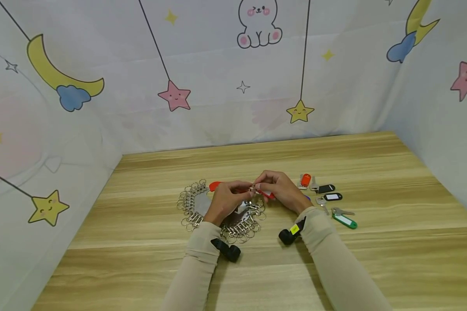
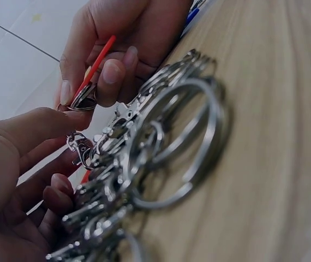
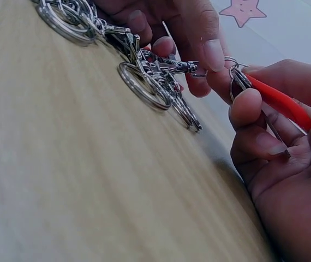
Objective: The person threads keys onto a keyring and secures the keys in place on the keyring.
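My right hand [image 1: 279,186] holds a red key tag [image 3: 281,101] between thumb and fingers, and a key [image 3: 275,134] lies against its curled fingers. A small key ring [image 3: 238,81] joins the tag at the fingertips. Thumb and index finger of my left hand [image 1: 229,196] pinch metal ring parts right beside it, the fingertips of both hands nearly meeting. Under the hands sits a round grey plate [image 1: 200,203], edged with many metal swivel clasps [image 1: 241,227] bearing split rings [image 2: 207,136]. The left hand covers part of this plate.
To the right lie keys with tags: a red tag [image 1: 305,179], a black tag [image 1: 326,188], a black-and-white tag [image 1: 333,196] and a green tag [image 1: 344,221]. A blue tag [image 1: 307,198] is partly hidden by the right wrist. Printed cloth walls [image 1: 233,116] border the wooden table [image 1: 140,268].
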A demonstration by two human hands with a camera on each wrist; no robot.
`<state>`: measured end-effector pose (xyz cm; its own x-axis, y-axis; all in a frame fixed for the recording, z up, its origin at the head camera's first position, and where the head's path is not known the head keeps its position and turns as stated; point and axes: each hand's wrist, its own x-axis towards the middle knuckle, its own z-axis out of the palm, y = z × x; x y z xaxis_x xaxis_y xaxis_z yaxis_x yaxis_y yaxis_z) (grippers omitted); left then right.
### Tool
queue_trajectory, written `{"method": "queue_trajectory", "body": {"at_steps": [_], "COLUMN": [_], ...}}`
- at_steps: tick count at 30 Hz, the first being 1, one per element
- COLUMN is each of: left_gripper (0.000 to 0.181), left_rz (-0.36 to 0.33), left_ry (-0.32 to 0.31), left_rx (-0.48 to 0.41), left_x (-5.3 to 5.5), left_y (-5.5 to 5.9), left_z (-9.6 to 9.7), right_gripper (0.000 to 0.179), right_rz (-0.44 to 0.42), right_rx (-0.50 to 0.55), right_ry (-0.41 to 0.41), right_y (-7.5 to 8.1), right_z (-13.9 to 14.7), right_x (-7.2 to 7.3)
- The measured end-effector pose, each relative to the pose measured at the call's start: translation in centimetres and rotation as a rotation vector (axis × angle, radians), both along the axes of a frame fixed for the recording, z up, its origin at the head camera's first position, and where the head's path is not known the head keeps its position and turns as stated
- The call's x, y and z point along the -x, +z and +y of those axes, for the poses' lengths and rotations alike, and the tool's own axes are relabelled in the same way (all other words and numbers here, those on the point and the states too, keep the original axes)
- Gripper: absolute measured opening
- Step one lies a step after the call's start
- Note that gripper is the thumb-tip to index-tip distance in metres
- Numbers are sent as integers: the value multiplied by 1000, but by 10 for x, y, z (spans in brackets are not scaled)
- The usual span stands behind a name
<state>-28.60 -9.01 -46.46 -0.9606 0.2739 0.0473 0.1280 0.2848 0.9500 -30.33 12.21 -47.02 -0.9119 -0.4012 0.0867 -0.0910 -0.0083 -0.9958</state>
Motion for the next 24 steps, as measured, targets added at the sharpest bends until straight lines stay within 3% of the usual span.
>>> {"method": "queue_trajectory", "body": {"at_steps": [7,24], "left_gripper": [20,18], "left_rz": [-27,-18], "left_ry": [-12,-2], "left_rx": [-16,-6], "left_x": [0,1], "left_y": [-1,-2], "left_z": [0,1], "right_gripper": [12,13], "right_rz": [-20,-42], "right_rx": [-6,-33], "right_ry": [-18,-34], "right_y": [1,2], "right_z": [-1,-2], "right_x": [-1,-1]}}
